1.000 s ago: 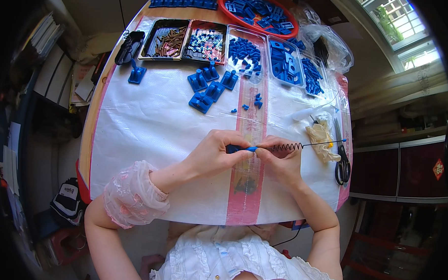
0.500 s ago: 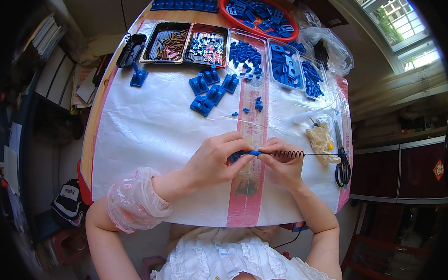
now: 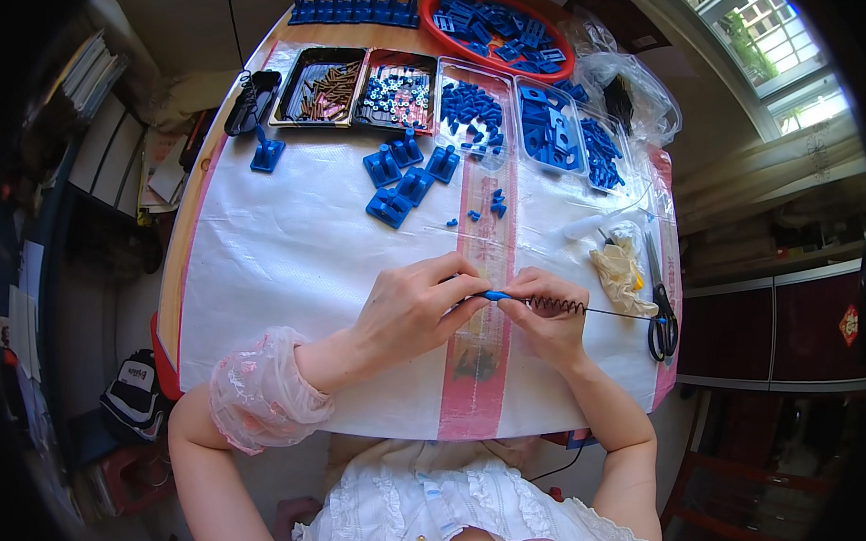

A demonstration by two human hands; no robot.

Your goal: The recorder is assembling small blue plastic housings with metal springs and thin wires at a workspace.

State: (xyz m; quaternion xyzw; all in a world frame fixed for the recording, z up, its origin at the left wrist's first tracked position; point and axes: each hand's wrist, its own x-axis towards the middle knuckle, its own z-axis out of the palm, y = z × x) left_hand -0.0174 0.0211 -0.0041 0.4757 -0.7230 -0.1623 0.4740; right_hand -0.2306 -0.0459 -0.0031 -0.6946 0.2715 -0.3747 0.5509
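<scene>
Spring rod (image 3: 556, 305) has dipped since a second ago: its blue tip used to point out past the scissors (image 3: 658, 290) toward the far side, and now it's swung nearer and lines up over the scissor handles in this view. Left hand (image 3: 415, 308) has rolled over a bit too, so less of what it's gripping shows.

Blue piece (image 3: 495, 296) is between the two hands, above the pink stripe on the table (image 3: 172, 290). Left fingers are pinched tight on its left end; can't tell what else is tucked behind them. Right hand (image 3: 548, 322) has its fingers clamped on the rod where it meets the blue piece, with the coil running off to the right beside them.

Far from the hands, a few blue bits (image 3: 497, 204) lie loose on the white sheet (image 3: 291, 227), with five blue bases (image 3: 414, 185) bunched to their left and one lone base (image 3: 267, 154) further left. Behind those is a row of trays: bolts (image 3: 331, 90), nuts (image 3: 397, 96), then small blue parts (image 3: 469, 108) and more blue stuff to the right. Red bowl (image 3: 430, 28) sits behind that, piled with blue plates (image 3: 503, 30). Crumpled beige wrapper (image 3: 619, 280) is just left of the scissors.
</scene>
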